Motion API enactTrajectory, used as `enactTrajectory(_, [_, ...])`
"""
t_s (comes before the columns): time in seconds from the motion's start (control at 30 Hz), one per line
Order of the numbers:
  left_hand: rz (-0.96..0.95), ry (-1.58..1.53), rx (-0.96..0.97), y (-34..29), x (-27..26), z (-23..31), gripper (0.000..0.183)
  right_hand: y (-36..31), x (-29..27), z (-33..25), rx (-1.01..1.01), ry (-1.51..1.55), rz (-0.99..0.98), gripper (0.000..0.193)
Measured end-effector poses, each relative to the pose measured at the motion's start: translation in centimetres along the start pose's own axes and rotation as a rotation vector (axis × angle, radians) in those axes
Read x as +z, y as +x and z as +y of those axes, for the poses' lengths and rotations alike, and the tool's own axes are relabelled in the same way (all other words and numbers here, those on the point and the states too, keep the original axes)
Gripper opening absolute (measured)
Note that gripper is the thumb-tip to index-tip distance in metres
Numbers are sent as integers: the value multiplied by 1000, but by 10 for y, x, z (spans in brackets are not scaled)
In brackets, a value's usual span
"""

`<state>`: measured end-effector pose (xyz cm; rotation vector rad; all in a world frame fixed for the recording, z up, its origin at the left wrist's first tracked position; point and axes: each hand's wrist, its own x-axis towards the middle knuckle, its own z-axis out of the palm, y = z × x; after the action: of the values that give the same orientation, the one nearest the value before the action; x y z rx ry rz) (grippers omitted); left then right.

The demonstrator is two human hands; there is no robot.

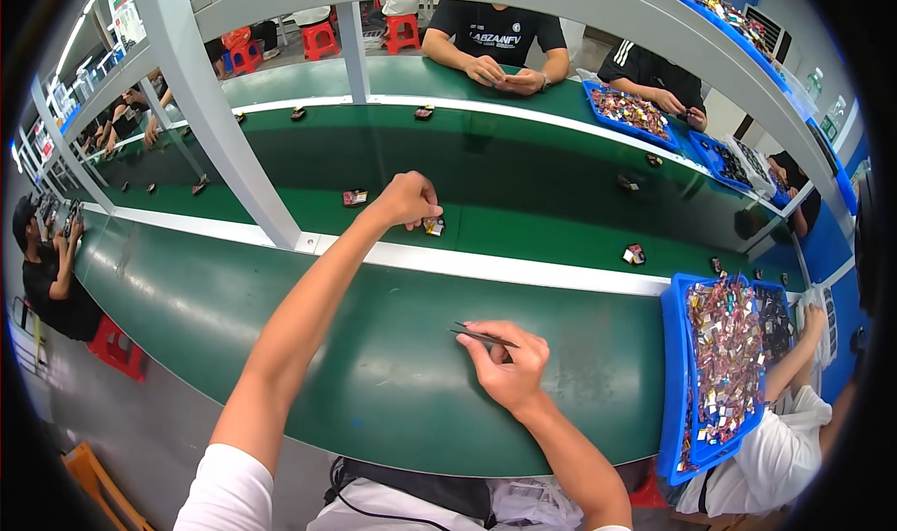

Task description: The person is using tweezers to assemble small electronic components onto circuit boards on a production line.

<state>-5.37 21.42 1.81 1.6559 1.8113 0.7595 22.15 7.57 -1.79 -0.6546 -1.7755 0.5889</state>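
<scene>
My left hand [408,201] reaches over the white rail to the green belt. Its fingers are pinched at the upper edge of a small black electronic part [434,226] with a silver and yellow piece on it. How firmly the fingertips grip it is partly hidden by the hand. Another small dark part with red and silver bits [354,197] lies on the belt just left of that hand. Above the near green worktop my right hand [510,367] is closed around black tweezers [488,336], whose tips point left and touch nothing.
Blue trays [669,381] heaped with small wired parts stand at the right of the worktop [392,363]. A grey frame post [224,120] rises left of my arm. More parts [634,253] dot the belt. Co-workers sit across the belt and at both sides.
</scene>
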Motion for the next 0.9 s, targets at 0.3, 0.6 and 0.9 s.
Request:
enactTrajectory(0.3, [-151,102,-39,13,4,-3,19,0,-7,-3,34,-74,-29,19])
enactTrajectory(0.6, [75,-245,-76,-64,-4,5,19,-1,-5,4,116,-8,-36,19])
enactTrajectory(0.9, [-59,-786,-237,-185,54,18,19,6,-17,-8,731,556,-110,21])
